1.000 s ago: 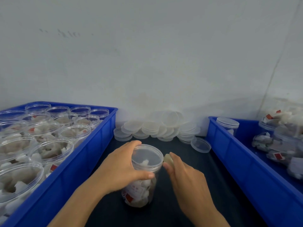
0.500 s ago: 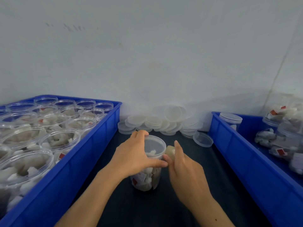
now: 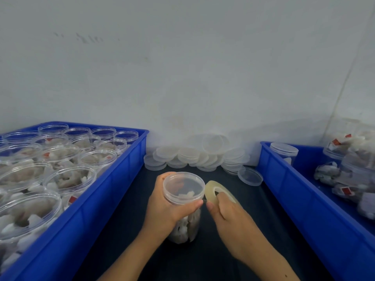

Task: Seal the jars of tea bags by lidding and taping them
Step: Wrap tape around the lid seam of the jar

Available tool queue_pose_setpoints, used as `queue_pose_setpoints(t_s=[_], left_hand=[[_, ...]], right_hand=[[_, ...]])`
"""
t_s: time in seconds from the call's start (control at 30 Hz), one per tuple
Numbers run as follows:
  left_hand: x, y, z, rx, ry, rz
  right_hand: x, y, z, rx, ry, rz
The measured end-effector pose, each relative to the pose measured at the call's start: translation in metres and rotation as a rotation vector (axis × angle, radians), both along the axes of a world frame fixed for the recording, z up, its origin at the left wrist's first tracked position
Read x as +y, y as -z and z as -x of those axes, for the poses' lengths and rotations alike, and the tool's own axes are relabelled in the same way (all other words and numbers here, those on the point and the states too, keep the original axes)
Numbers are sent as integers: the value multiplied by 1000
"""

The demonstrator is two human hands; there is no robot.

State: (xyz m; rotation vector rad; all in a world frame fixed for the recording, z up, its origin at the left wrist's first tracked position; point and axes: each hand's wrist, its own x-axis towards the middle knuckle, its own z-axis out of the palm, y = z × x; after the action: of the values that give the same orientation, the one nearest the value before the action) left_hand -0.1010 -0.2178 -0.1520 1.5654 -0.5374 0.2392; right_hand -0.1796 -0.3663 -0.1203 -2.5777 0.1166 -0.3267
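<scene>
Clear plastic, the jar [image 3: 183, 201] of tea bags stands upright on the dark tabletop [image 3: 213, 256], lid [image 3: 183, 187] on. The left hand [image 3: 168, 207] wraps it just under the lid, thumb across the front and fingers [image 3: 162, 178] curled round the far side. Just beside that thumb tip, the right hand [image 3: 229, 218] pinches a tape roll [image 3: 218, 190], which touches the lid's rim. Loose lids [image 3: 194, 157] lie beyond the fingers, blue crates [image 3: 113, 191] on either side.
</scene>
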Motion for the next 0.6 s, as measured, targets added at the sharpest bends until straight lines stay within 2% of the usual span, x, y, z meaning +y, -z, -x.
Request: queue_pose_setpoints(t_s=[0.1, 0.3, 0.6], left_hand=[[1, -7, -2, 14, -33, -85], [5, -25, 0, 90, -138, -412], [-2, -32, 18, -3, -202, -533]], right_hand=[[-4, -3, 1, 15, -3, -70], [-11, -12, 4, 33, 67, -76], [2, -4, -5, 18, 257, -64]])
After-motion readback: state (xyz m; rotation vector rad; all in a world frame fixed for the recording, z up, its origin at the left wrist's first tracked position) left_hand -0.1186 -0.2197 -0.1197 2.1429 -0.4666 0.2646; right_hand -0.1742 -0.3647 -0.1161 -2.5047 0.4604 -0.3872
